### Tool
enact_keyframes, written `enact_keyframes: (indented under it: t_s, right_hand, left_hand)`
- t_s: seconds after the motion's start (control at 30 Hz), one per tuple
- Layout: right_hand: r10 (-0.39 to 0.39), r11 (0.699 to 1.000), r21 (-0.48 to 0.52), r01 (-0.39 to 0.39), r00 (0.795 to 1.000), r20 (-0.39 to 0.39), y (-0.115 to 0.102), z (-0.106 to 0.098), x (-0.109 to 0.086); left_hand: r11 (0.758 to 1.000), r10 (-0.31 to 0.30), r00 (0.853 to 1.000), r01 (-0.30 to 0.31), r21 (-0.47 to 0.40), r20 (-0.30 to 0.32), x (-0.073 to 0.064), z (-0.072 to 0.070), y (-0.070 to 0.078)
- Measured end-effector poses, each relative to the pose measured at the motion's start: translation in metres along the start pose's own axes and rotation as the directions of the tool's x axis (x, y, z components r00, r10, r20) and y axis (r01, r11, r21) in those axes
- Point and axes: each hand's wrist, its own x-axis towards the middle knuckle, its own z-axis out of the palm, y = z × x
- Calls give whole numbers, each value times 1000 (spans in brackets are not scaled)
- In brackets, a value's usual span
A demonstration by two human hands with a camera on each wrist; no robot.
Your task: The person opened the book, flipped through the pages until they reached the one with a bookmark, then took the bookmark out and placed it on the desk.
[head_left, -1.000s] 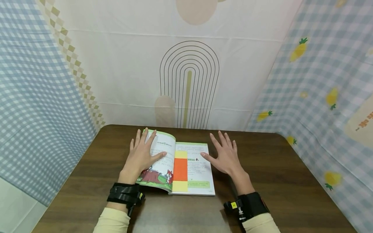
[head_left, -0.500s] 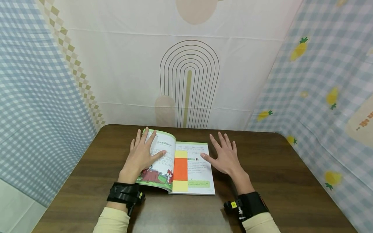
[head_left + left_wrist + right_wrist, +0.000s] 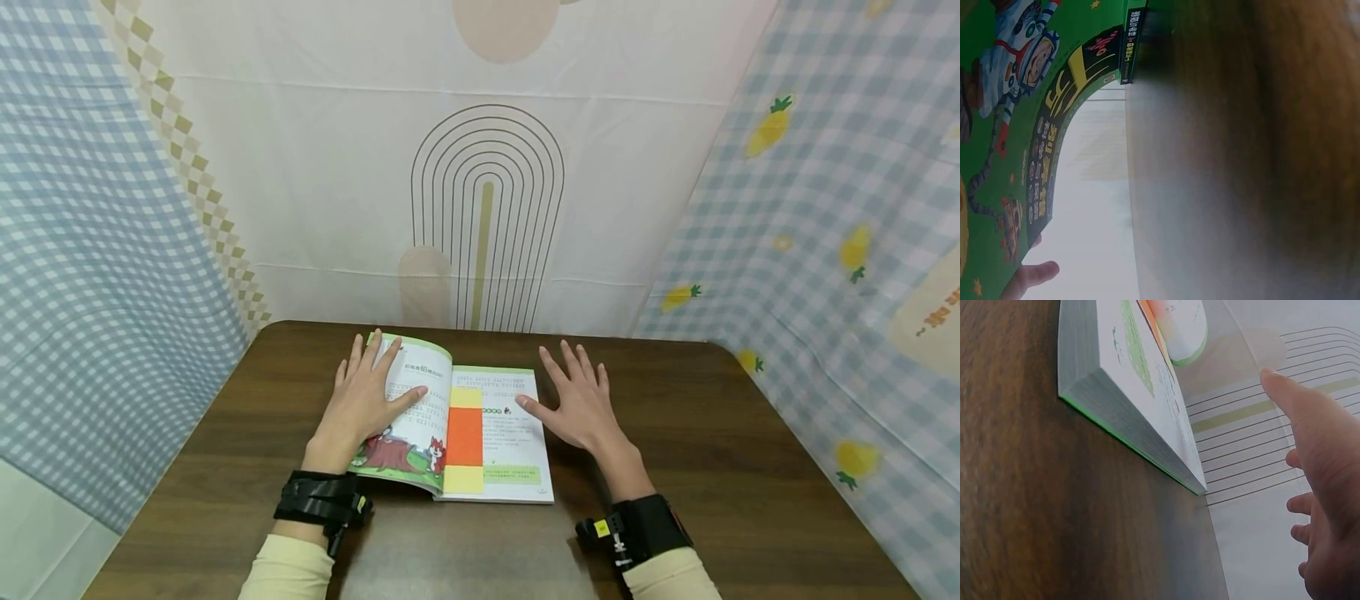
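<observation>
An open book [image 3: 517, 454] lies on the table, its left side curving up from the spine. My left hand [image 3: 362, 402] is over the left page with fingers spread and straight, the thumb across the printed text. In the left wrist view, the green cover [image 3: 997, 169] with an astronaut picture rises off the table, and a thumb [image 3: 1041, 273] shows beyond its edge. A yellow and orange strip [image 3: 465, 437] runs beside the spine on the right page. My right hand [image 3: 581, 407] holds nothing, its fingers spread above the table, the thumb overlapping the right page's edge.
The brown wooden table [image 3: 697, 467] has rounded far corners. Behind it hangs a white cloth [image 3: 330, 183] with a line arch, and blue checked cloths [image 3: 112, 250] flank both sides. Black camera bands [image 3: 318, 497] wrap both wrists.
</observation>
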Motion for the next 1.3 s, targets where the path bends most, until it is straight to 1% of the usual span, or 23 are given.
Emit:
enact_keyframes:
  t_s: [0.2,0.37,0.47,0.53,0.6,0.67,0.73,0.8,0.87,0.9,0.97,1.03,1.1,1.2,1.23,1.27,1.3]
  right_hand:
    - [-7,1000,0,7,1000,-9,0,0,0]
    - [-4,1000,-1,4,1000,-2,0,1,0]
    - [-2,1000,21,2,1000,8,-3,2,0]
    - [2,998,70,-4,1000,24,-7,2,1]
    - [14,990,140,-20,999,44,-14,3,1]
    - [35,973,227,-49,997,67,-22,4,1]
    - [64,942,323,-90,994,91,-31,4,1]
    - [98,899,417,-136,989,112,-38,5,1]
    - [135,834,519,-187,981,137,-46,6,1]
    - [154,797,565,-214,976,152,-50,5,1]
    - [192,717,642,-271,962,192,-57,5,1]
    - [227,621,707,-338,941,251,-62,5,1]
    - [245,525,751,-401,916,318,-66,5,1]
    - [246,381,785,-488,872,423,-70,5,1]
    - [240,344,790,-508,860,449,-71,5,1]
    - [234,313,792,-524,851,470,-72,5,1]
    - [227,291,795,-533,845,484,-73,5,0]
  left_hand:
    - [1000,0,1000,0,-3,-2,0,-1,1]
    - [1000,4,1000,-4,-2,-3,0,-2,0]
    - [1000,5,1000,-5,-6,1,-1,-2,0]
    - [1000,4,1000,-4,-8,2,-1,-2,0]
    - [1000,4,1000,-4,-9,1,-1,-2,0]
    - [1000,7,1000,-7,-7,-3,-2,-2,0]
    - [1000,9,1000,-9,-8,-2,-1,-2,0]
    - [1000,11,1000,-11,-5,-4,-1,-2,-1]
    - [1000,11,1000,-11,-4,-4,-1,-2,-1]
    - [1000,11,1000,-11,-3,-3,-1,-2,-1]
    - [1000,9,1000,-9,-1,0,-1,-2,-1]
    - [1000,3,1000,-3,-2,4,-1,-2,-1]
    - [1000,-11,1000,11,-8,10,-2,-3,0]
    - [999,-46,999,46,-19,27,-2,-3,-1]
    - [998,-58,998,59,-23,32,-2,-3,-1]
    - [997,-72,997,73,-28,38,-3,-3,-1]
    - [996,-85,995,86,-32,44,-3,-3,-2]
